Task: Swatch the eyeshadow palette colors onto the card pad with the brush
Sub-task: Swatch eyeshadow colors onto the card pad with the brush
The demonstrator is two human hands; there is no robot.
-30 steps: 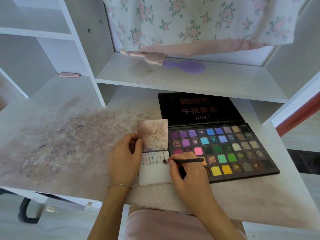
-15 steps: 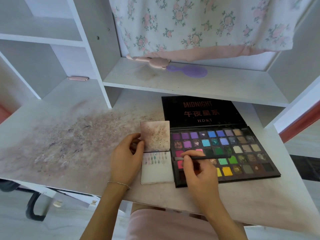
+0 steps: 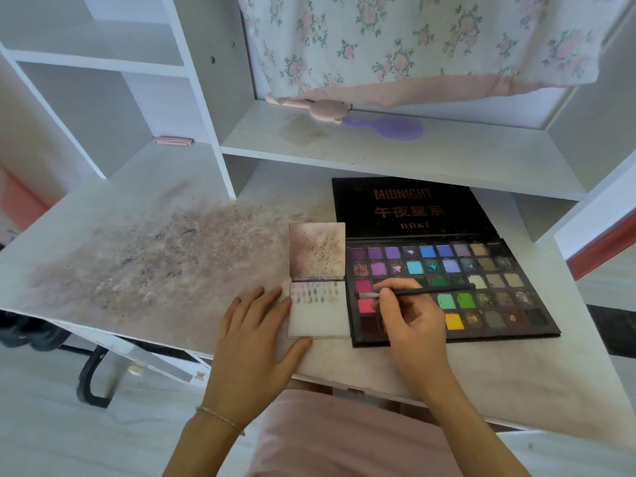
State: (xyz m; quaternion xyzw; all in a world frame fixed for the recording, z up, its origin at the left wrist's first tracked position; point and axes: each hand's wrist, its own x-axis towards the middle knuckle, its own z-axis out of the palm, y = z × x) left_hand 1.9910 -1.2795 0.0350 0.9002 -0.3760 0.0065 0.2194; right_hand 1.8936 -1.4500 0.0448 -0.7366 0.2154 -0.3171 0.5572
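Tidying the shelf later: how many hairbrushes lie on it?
2: a pink hairbrush under the floral cloth's hem, a purple hairbrush touching its right. The cloth may hide more.

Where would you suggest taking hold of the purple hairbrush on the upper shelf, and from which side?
Likely by its handle: the purple hairbrush lies flat on the shelf with its slim, looped handle pointing left, beside the pink object. Come from above and the front, since the curtain hangs behind.

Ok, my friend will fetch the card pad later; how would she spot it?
On the stained white desk, find the big open eyeshadow palette. The card pad lies against its left edge: a small white page with one row of pale swatches, its speckled cover flipped up.
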